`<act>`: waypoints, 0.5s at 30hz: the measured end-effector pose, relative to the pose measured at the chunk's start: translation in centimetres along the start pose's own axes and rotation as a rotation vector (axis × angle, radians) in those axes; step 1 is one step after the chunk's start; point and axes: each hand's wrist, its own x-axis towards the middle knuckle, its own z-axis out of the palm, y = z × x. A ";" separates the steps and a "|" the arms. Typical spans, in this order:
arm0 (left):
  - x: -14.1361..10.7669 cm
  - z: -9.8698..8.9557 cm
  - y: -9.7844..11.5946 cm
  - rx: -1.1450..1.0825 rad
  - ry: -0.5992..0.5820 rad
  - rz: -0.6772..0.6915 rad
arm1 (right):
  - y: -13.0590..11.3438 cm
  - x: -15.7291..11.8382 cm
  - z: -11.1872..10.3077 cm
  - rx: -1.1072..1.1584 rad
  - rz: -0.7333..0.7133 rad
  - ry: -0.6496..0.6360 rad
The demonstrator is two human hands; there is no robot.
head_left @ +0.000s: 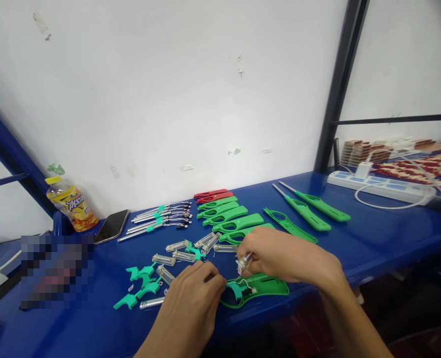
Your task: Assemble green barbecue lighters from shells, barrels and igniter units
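My right hand pinches a clear plastic lighter fuel tank just above an open green lighter shell half. In that shell sit a teal trigger, a dark part and a thin white wire. My left hand is closed around the shell's front end, its fingertips partly hidden. A metal tube sticks out to the left from behind that hand. Several clear fuel tanks and loose teal triggers lie scattered to the left and beyond my hands.
Behind are metal tubes with wires, green shell halves and red ones. Two long-nosed green lighters lie right, near a power strip. A phone and a yellow-capped bottle stand left on the blue table.
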 end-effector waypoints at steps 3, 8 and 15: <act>-0.1 0.2 0.0 0.024 0.017 0.021 | -0.1 0.0 -0.1 -0.021 -0.010 0.020; -0.2 0.5 -0.2 0.050 0.063 0.040 | -0.3 -0.1 -0.4 -0.045 -0.033 0.028; 0.0 0.6 -0.4 0.048 0.090 0.043 | -0.8 0.2 -0.8 -0.046 -0.085 0.063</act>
